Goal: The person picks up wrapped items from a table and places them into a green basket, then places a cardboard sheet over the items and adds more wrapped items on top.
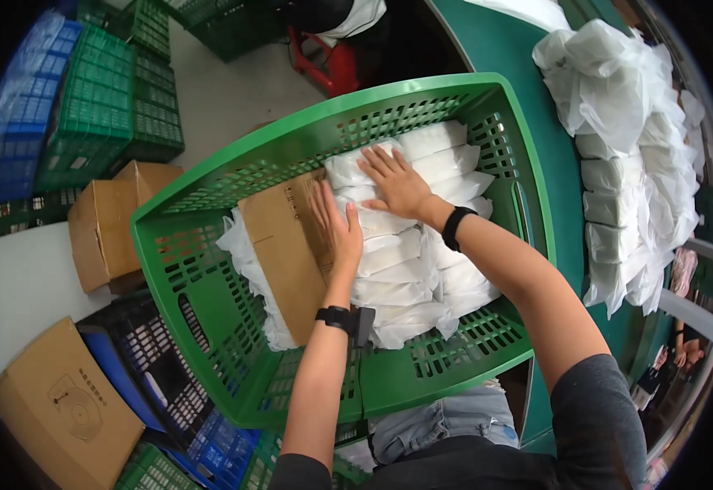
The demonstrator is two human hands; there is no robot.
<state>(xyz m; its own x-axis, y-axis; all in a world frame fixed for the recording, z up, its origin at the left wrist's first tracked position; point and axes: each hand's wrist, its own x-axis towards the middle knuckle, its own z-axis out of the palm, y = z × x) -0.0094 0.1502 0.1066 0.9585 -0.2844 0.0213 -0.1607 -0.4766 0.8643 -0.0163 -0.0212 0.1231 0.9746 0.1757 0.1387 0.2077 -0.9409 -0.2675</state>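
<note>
A green plastic crate (340,104) stands before me, holding several white packages in thin plastic wrap (393,269) stacked in rows on its right side. My right hand (399,189) lies flat on the packages near the far wall, fingers spread and nothing in its grip. Beside it, my left hand (337,229) is held edge-on with fingers stretched, between the packages and a brown cardboard piece (279,253). That cardboard stands in the crate's left half, with more white plastic wrap (250,278) showing along its left edge. What lies under the cardboard is hidden.
On the green table (499,49) at right sits a long pile of similar wrapped white packages (614,188). Stacked green crates (87,106), a blue crate (33,106) and cardboard boxes (103,237) stand at left. A red stool (336,65) is beyond the crate.
</note>
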